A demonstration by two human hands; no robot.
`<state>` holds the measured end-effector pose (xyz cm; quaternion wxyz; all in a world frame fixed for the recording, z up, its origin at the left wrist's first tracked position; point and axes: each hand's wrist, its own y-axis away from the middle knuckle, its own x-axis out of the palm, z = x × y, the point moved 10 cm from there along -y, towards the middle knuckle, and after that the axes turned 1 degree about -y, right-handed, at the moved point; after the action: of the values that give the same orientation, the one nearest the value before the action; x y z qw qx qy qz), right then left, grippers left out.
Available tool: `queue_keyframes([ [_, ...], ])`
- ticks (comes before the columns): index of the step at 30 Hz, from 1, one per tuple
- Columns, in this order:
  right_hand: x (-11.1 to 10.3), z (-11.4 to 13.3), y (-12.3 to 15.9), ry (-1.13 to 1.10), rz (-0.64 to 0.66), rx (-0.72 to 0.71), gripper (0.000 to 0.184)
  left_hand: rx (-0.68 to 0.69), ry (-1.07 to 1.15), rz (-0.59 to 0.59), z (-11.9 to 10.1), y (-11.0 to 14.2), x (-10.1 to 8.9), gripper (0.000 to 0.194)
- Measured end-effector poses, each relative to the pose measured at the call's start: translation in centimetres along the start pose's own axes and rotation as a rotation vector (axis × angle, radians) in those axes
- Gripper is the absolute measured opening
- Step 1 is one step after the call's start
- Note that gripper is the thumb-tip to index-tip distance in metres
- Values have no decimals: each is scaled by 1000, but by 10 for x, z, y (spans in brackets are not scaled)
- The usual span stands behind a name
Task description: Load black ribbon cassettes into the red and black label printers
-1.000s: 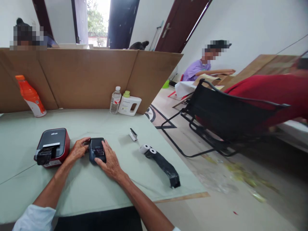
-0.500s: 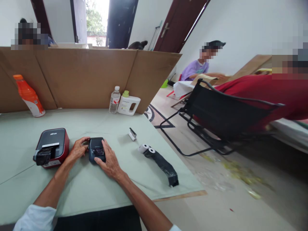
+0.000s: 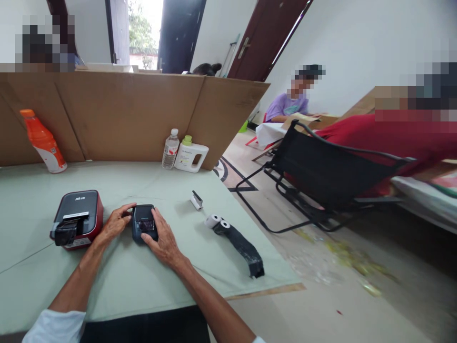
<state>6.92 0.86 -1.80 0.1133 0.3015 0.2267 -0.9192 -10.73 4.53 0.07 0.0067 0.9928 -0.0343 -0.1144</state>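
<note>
A small dark-blue portable printer [image 3: 143, 228] with a dark window on top lies on the green-covered table between my hands. My left hand [image 3: 116, 223] is at its upper left edge, index fingertip on the corner and the other fingers curled beside it. Along the right side my right hand [image 3: 164, 240] grips it, thumb across the lower front and fingers up the edge. To the left stands a larger black and red label printer [image 3: 79, 219] with a black strip at its front. Right of my hands lie two white paper rolls [image 3: 214, 220] by a long black wrapped strip [image 3: 244, 247].
A small white and black piece [image 3: 196, 200] lies beyond the rolls. An orange bottle [image 3: 44, 143], a clear water bottle [image 3: 170, 150] and a white jug [image 3: 192, 156] stand against the cardboard screen [image 3: 135, 114]. A black folding chair [image 3: 332, 166] and other people are at the right.
My hands and the portable printer stay almost in place. At the right, the person in red and the person in purple have shifted slightly.
</note>
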Motion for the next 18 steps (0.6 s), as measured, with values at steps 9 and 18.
queue_keyframes([
  [9, 1, 0, 2, 9, -11, -4, 86, -124, -13, 31, 4, 2, 7, 77],
  [18, 0, 2, 1, -25, 8, -5, 88, -149, -22, -13, 4, 0, 9, 81],
])
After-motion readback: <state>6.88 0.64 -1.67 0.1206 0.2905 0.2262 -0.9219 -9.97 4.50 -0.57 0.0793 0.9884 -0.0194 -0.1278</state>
